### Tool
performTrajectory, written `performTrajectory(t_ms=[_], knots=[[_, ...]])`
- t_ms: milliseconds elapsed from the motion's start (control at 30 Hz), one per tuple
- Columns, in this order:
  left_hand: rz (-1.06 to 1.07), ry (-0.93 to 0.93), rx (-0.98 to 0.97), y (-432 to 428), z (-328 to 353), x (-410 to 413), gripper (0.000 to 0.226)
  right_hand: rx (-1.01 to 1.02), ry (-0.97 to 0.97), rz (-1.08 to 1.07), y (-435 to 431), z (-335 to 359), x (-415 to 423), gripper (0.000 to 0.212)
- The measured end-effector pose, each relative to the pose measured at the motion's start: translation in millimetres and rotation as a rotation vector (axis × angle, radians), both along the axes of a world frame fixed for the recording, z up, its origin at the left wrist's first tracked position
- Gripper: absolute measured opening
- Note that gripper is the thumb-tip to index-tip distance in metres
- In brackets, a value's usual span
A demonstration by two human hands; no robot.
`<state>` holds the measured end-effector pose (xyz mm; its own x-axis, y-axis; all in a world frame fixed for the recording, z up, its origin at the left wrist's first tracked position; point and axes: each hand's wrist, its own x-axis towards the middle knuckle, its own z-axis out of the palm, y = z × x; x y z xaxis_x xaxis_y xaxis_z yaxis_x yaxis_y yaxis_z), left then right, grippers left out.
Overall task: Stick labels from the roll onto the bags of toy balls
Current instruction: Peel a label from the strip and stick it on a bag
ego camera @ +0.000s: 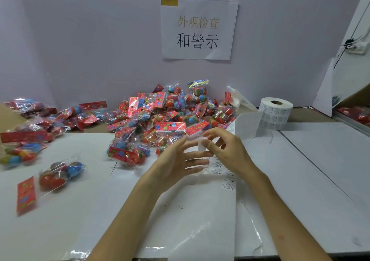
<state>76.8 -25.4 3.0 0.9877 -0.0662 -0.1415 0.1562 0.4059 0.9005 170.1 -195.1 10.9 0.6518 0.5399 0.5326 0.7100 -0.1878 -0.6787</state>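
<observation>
A white label roll [275, 112] stands at the back right of the table, and its strip [248, 126] unwinds toward my hands. My right hand [226, 150] pinches a small white label [201, 145] between thumb and fingers. Just left of it my left hand [180, 160] is open with its fingers spread, close to the label; whether it touches the label I cannot tell. A big pile of clear bags of toy balls [164, 116] with red header cards lies right behind my hands.
More bags lie at the left [30, 124], with one single bag [58, 175] nearer to me. White sheets [320, 160] cover the table. A paper sign [198, 28] hangs on the back wall. A power strip [356, 47] is at the upper right.
</observation>
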Motion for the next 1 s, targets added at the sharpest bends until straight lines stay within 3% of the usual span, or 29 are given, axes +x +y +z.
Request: performTrajectory(t_ms=[100,200,300,400,500,600,867,1000], knots=[[0.113,-0.015,-0.085,3.1,-0.1,2.1,0.046,0.002,0.017,-0.013,-1.2,1.6,-0.6,0.026],[0.216,-0.062,-0.191,7.4,-0.5,1.7,0.048,-0.007,0.029,-0.015,-0.9,1.4,-0.8,0.014],[0.298,-0.11,-0.196,8.4,0.8,0.4,0.042,-0.048,0.032,-0.029,-1.7,-4.0,4.0,0.013],[0.395,-0.142,-0.092,7.0,3.4,0.1,0.042,-0.073,0.105,-0.068,-0.3,-8.5,9.8,0.007],[0.429,-0.174,0.059,-0.1,6.9,-0.6,0.04,0.033,0.194,-0.003,2.4,-6.5,7.6,0.017],[0.427,-0.195,0.169,-5.8,8.3,-1.0,0.037,0.074,0.212,0.015,5.8,-5.7,5.3,0.009],[0.51,-0.162,0.413,-11.1,2.3,5.9,0.03,-0.017,-0.001,-0.059,8.0,-13.5,3.6,0.025],[0.479,-0.21,0.55,-12.8,0.8,4.6,0.031,-0.096,-0.072,-0.061,7.4,-16.8,6.2,0.009]])
